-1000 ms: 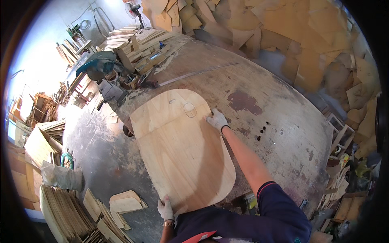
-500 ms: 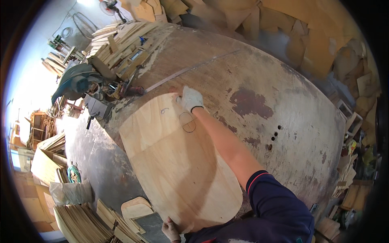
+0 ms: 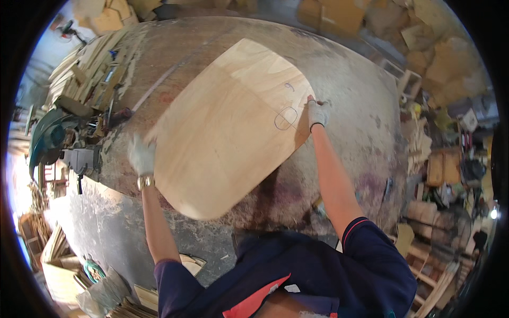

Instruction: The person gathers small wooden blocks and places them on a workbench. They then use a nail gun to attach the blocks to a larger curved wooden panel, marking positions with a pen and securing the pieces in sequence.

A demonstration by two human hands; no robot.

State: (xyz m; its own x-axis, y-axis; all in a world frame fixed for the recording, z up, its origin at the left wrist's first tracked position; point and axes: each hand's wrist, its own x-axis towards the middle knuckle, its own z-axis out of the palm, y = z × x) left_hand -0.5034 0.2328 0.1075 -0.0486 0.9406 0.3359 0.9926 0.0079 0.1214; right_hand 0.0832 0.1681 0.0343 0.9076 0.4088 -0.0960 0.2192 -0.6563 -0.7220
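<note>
A large plywood panel [image 3: 222,127] with rounded corners is held between my two hands over the worktable [image 3: 360,153]. Pencil or pen marks, among them a circle with crossing lines, show near its right end. My right hand [image 3: 318,112], in a pale work glove, grips the right edge with the thumb on the top face. At the left edge is my left hand [image 3: 141,155], gloved too, with a gold watch at the wrist. Motion blurs its fingers, though they sit against the panel's edge. The panel's underside is hidden.
A green power saw [image 3: 49,135] stands at the table's left side, by stacked wood strips [image 3: 79,71]. A long straightedge [image 3: 164,79] lies on the table behind the panel. Offcuts [image 3: 440,69] are heaped beyond the far edge; a wooden frame [image 3: 437,286] stands at lower right.
The panel has turned clockwise and shifted up and away from my body. My left hand has moved from its near end to its left edge; my right hand has moved right with the marked end.
</note>
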